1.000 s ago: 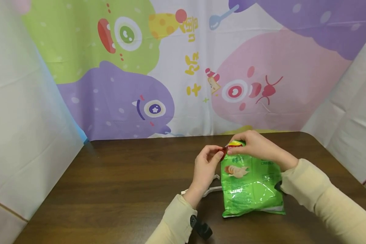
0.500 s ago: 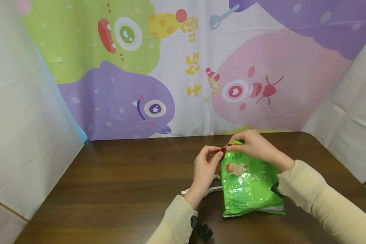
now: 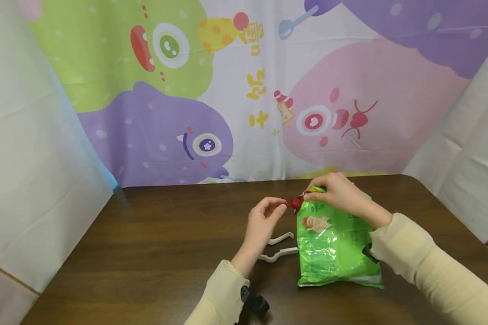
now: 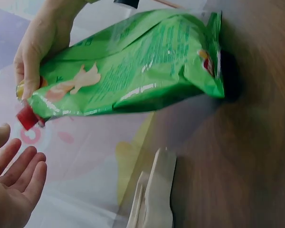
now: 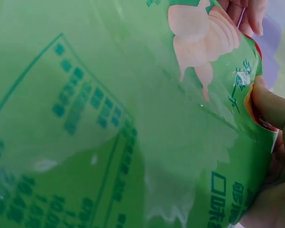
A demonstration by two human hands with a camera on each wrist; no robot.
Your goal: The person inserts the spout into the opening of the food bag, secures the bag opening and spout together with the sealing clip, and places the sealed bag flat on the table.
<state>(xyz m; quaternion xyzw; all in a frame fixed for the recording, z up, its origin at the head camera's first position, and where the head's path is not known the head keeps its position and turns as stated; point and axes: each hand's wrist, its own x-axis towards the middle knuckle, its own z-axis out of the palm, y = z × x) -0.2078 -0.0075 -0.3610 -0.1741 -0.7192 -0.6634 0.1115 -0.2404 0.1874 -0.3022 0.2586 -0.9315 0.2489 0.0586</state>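
A green bag of chips (image 3: pixel 337 243) stands upright on the table, with a picture of sliced potato and printed text on the side facing me. My right hand (image 3: pixel 341 196) pinches its top edge between thumb and fingers, and the yellow and red print there is partly covered. A small folded red corner (image 4: pixel 27 117) sticks out at the bag's top left. Just left of that corner is my left hand (image 3: pixel 262 223), its fingers apart from the bag. In the left wrist view the fingers (image 4: pixel 26 173) are loosely spread and hold nothing visible.
Two pale, bent arms of a tong-like object (image 3: pixel 278 255) lie on the brown table (image 3: pixel 158 253) left of the bag, partly behind it. A printed cartoon curtain (image 3: pixel 244 158) hangs at the table's back edge. White cloth (image 3: pixel 32 158) hangs at the sides.
My left hand has let go of the red corner and moved a little left, away from the bag. The right hand keeps its grip, and the bag's top has folded over slightly.
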